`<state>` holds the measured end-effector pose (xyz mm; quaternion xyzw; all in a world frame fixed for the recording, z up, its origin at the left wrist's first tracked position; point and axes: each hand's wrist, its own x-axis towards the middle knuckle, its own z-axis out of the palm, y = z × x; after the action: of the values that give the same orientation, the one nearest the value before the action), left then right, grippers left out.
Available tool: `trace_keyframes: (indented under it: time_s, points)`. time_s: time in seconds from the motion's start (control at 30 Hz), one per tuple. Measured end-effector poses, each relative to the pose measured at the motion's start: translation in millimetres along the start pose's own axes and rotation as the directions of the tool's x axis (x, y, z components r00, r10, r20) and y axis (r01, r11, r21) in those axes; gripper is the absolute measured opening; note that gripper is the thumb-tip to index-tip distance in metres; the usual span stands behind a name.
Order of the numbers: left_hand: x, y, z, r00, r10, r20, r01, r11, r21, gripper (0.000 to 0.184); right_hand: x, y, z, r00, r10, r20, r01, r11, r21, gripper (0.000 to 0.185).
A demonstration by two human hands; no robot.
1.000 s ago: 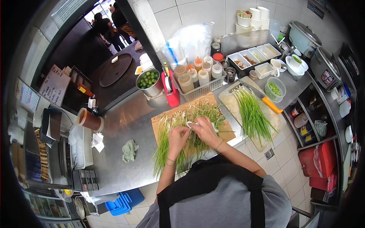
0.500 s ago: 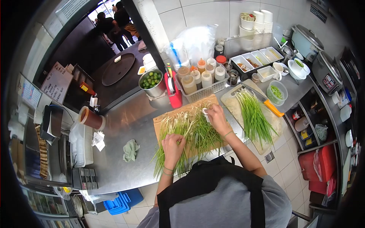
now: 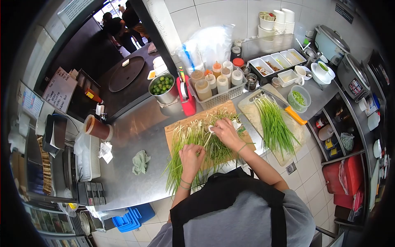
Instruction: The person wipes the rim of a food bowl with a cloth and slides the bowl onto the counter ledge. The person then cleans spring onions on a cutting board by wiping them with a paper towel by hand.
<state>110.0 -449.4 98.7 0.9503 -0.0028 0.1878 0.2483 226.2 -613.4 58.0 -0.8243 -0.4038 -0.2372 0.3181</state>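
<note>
A brown paper sheet [image 3: 169, 132] lies on the steel counter, with loose green onions [image 3: 177, 171] spread over it. My left hand [image 3: 191, 158] is closed on a green onion stalk over the left part of the pile. Up and to the right, my right hand [image 3: 226, 132] pinches a small white cloth [image 3: 211, 129] at the stalk's pale upper end. More white material shows just behind the right hand. On the cutting board [image 3: 249, 109] to the right rests a bundle of green onions [image 3: 273, 123], beside an orange-handled knife [image 3: 295, 116].
Behind the paper stand a basket of sauce bottles [image 3: 222, 94], a red tape dispenser [image 3: 186, 99] and a pot of green limes [image 3: 163, 88]. A crumpled cloth [image 3: 141, 162] lies left. A tub of chopped greens [image 3: 298, 99] is at the right. Two people [image 3: 119, 26] stand beyond the opening.
My right hand reached up over the pile, then came back down and left toward my left hand. A stalk now stretches between them. My left hand shifted slightly right since the middle frame.
</note>
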Motion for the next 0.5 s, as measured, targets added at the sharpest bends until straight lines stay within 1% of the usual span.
trace_keyframes:
  time_s: [0.1,0.2,0.27,0.33,0.43,0.5]
  points:
    - [-3.7,-1.0,-5.6,0.999,-0.026,-0.031,0.025,1.000,-0.015,0.004,0.4,17.9,-3.4,0.982,0.175,-0.069,-0.181,0.979,-0.098,0.009]
    - [-3.4,-5.2,-6.5,0.998,-0.048,-0.046,0.048,0.999,0.007,0.003,3.6,5.9,-25.4,0.954,0.275,-0.122,-0.268,0.961,0.070,0.008]
    - [-3.4,-4.3,-1.2,0.999,-0.032,-0.039,0.033,0.999,0.030,0.003,4.1,-13.8,-25.6,0.995,0.082,-0.048,-0.078,0.992,0.095,0.011]
    - [-0.3,-0.6,4.6,0.999,0.017,-0.038,-0.015,0.999,0.051,0.004,1.9,-35.6,-17.6,0.997,-0.083,0.005,0.082,0.988,0.131,0.012]
    - [0.1,4.4,2.7,0.998,0.050,-0.042,-0.049,0.998,0.031,0.005,-3.5,-33.3,-14.2,0.990,-0.117,0.080,0.109,0.989,0.101,0.020]
    - [-2.9,3.3,-0.8,1.000,0.022,0.001,-0.022,1.000,0.005,0.005,-0.7,-16.1,-15.3,0.997,-0.059,0.048,0.056,0.996,0.075,0.019]
